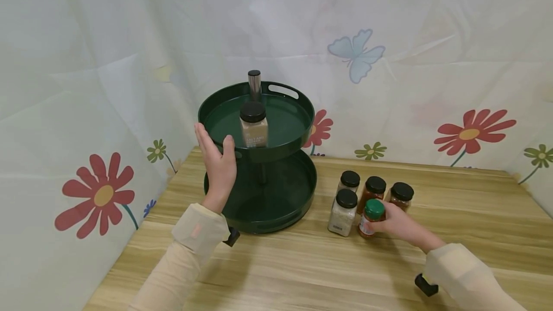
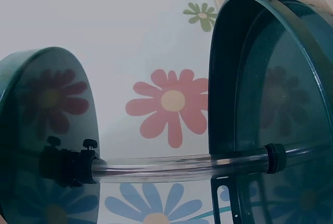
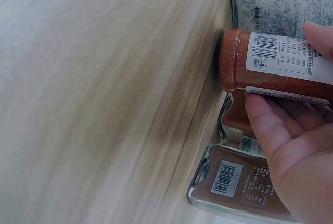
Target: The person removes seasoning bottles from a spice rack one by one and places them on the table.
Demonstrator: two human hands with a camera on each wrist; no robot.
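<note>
My right hand [image 1: 399, 224] holds a small round spice jar [image 1: 367, 227] with a green cap and red-orange contents. In the right wrist view, fingers and thumb are curled about that labelled jar [image 3: 237, 60], above the wooden surface. My left hand [image 1: 219, 169] rests against the near left side of a dark green two-tier round tray stand [image 1: 282, 150], its fingers straight. On the upper tier stands a black-lidded square jar [image 1: 254, 131] of light brown powder. The lower tier [image 1: 276, 200] shows below. The left hand is out of sight in its wrist view.
Several black-lidded spice jars stand close around the green-capped one: a pale one [image 1: 342, 220], a red one [image 1: 372, 191] and a brown one [image 1: 401, 193] among them. A metal post [image 1: 255, 85] rises from the stand. A flower-printed curtain [image 1: 432, 76] backs the wooden table [image 1: 302, 268].
</note>
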